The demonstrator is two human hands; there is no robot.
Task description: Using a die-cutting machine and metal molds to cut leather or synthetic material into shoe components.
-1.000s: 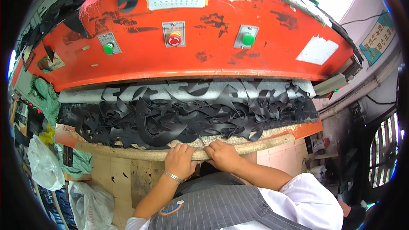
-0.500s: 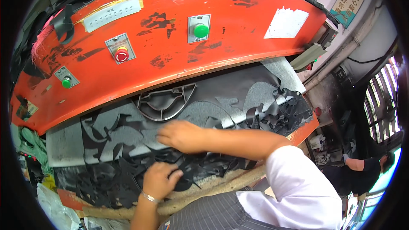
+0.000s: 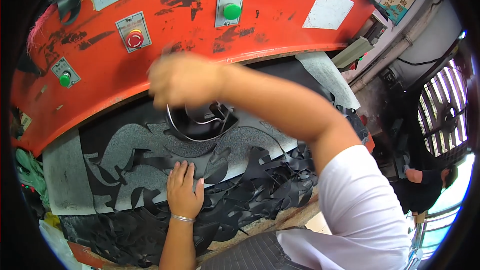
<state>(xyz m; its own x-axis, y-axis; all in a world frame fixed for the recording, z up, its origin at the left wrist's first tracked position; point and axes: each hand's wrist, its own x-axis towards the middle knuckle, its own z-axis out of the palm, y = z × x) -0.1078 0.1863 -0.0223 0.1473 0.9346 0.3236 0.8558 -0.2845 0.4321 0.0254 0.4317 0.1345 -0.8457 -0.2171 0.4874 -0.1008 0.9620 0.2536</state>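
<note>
Reaching hands: two, well apart; the left hand (image 3: 184, 187) rests palm down, thumb spread, on the person's side of the die, while the right hand (image 3: 181, 81) is blurred above the die, and I cannot tell whether it grips anything.
Curved metal die (image 3: 202, 135): one, beyond the left hand's fingertips and partly hidden behind the right hand.
Black sheet (image 3: 96, 136): one, beneath the die, with several curved gaps around it.
Pale grey worktop (image 3: 62, 180): one, showing through those gaps and left of the die.
Black scraps (image 3: 255, 186): too many to count, heaped nearer the person than the die.
Buttons: three on the red machine (image 3: 280, 27) beyond the die, one red button (image 3: 134, 39) between two green buttons (image 3: 231, 11).
Other person (image 3: 422, 185): one, far right of the die.
</note>
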